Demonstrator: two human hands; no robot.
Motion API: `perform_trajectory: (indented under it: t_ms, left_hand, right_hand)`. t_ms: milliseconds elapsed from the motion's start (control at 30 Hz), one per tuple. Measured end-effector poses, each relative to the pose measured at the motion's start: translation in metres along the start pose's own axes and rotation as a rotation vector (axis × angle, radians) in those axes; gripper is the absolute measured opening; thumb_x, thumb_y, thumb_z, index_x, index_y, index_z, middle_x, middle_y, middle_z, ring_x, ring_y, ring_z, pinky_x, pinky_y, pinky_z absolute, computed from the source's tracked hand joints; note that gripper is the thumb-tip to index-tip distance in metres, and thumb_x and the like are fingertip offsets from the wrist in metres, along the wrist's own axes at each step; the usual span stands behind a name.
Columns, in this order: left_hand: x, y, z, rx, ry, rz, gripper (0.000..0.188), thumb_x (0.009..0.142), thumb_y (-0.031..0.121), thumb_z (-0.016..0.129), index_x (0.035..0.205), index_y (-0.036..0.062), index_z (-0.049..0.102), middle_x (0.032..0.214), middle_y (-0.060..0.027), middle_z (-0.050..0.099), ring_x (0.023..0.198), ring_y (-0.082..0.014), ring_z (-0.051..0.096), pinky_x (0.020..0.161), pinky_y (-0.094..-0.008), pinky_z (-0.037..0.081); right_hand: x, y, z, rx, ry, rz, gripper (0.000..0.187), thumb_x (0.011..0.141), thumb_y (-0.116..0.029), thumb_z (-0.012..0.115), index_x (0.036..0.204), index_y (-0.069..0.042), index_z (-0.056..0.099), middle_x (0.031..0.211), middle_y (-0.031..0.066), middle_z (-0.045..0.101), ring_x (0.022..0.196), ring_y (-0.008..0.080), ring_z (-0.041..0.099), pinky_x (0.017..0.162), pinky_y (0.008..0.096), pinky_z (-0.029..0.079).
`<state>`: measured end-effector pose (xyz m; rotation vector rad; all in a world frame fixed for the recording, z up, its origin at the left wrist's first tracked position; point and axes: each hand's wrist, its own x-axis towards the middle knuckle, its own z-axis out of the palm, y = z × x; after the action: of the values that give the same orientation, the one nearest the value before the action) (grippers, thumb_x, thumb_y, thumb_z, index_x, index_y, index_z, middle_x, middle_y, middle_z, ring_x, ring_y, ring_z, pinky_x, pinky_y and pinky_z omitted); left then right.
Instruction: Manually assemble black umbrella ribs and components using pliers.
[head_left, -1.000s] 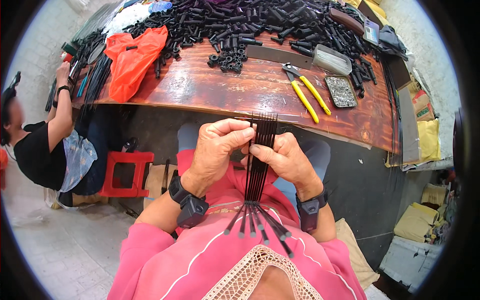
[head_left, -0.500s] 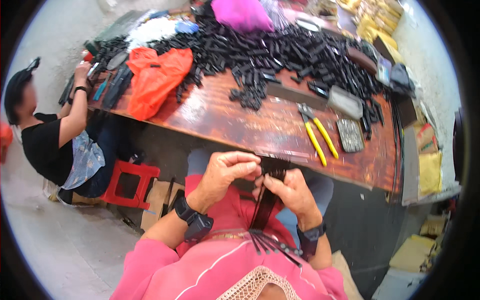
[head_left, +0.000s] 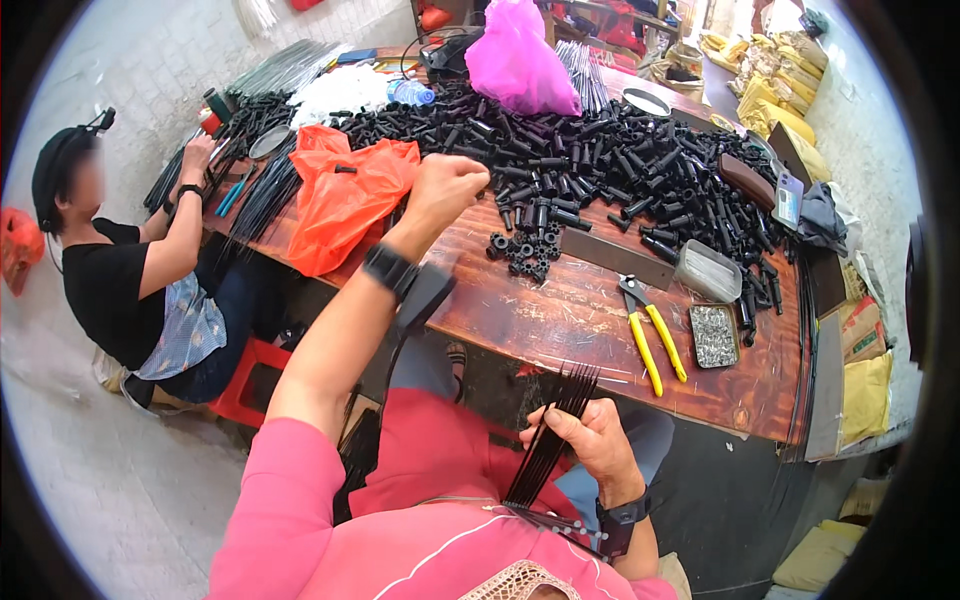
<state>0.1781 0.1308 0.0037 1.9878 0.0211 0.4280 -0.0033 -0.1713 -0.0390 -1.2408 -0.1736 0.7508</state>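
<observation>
My left hand (head_left: 442, 203) is raised over the table, beside the orange plastic bag and the near edge of the pile of black plastic tube pieces (head_left: 560, 165). Its fingers are bent together; whatever lies between them is hidden. Above my lap, my right hand (head_left: 598, 437) grips a bundle of thin black rods (head_left: 545, 455), thumb across the front. The rods stand slanted, fanning a little at the top, and their lower ends reach my pink shirt. A small cluster of black ring-shaped parts (head_left: 525, 252) lies on the wooden table (head_left: 480, 310).
Yellow-handled pliers (head_left: 652, 345), a tin of small metal bits (head_left: 714, 335) and a clear plastic box (head_left: 709, 270) lie at the right. An orange plastic bag (head_left: 345, 200) is at the left, a purple bag (head_left: 520, 60) behind. At the far left another person (head_left: 130, 270) works.
My left hand has left the rods and moved up and away to the pile's edge. My right hand still holds the rods, slightly lower and tilted. The view has shifted too.
</observation>
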Motion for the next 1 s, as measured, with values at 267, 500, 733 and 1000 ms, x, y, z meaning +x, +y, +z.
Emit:
perform_trajectory:
  t_ms: [267,500,733,1000]
  left_hand:
    - [0.059,-0.025,0.049,0.862,-0.025,0.002,0.03,0.072,0.024,0.072,0.1,0.0128,0.073,0.093,-0.0189,0.07,0.09,-0.0373,0.067,0.079,-0.0434,0.054]
    - [0.052,-0.008,0.003,0.507,0.012,0.02,0.017,0.072,0.02,0.075,0.08,0.0042,0.073,0.066,-0.0116,0.069,0.058,-0.0217,0.068,0.058,-0.0348,0.055]
    - [-0.025,0.015,-0.064,0.257,-0.394,-0.237,0.006,0.075,0.003,0.071,0.079,0.0,0.068,0.063,0.0001,0.06,0.05,-0.0063,0.053,0.043,-0.0229,0.041]
    - [-0.084,-0.041,-0.018,0.362,-0.017,0.157,0.028,0.079,0.019,0.075,0.101,0.0028,0.07,0.083,-0.0075,0.053,0.074,-0.0154,0.055,0.066,-0.0287,0.045]
  right_hand:
    - [-0.002,0.002,-0.008,-0.035,0.059,0.011,0.023,0.094,-0.014,0.06,0.098,0.007,0.067,0.083,0.0133,0.071,0.076,0.0177,0.069,0.069,0.0291,0.056]
    - [0.0,0.003,-0.01,-0.002,0.078,0.01,0.022,0.094,-0.013,0.061,0.097,0.007,0.067,0.081,0.0134,0.071,0.075,0.0177,0.069,0.067,0.0284,0.056]
    - [0.002,-0.001,-0.002,-0.041,0.034,0.003,0.022,0.094,-0.014,0.061,0.096,0.007,0.067,0.08,0.0141,0.071,0.073,0.0171,0.069,0.065,0.0275,0.056]
    - [0.0,-0.003,0.007,-0.111,0.063,0.001,0.02,0.093,-0.012,0.061,0.095,0.007,0.067,0.08,0.014,0.071,0.074,0.0175,0.07,0.068,0.0288,0.057]
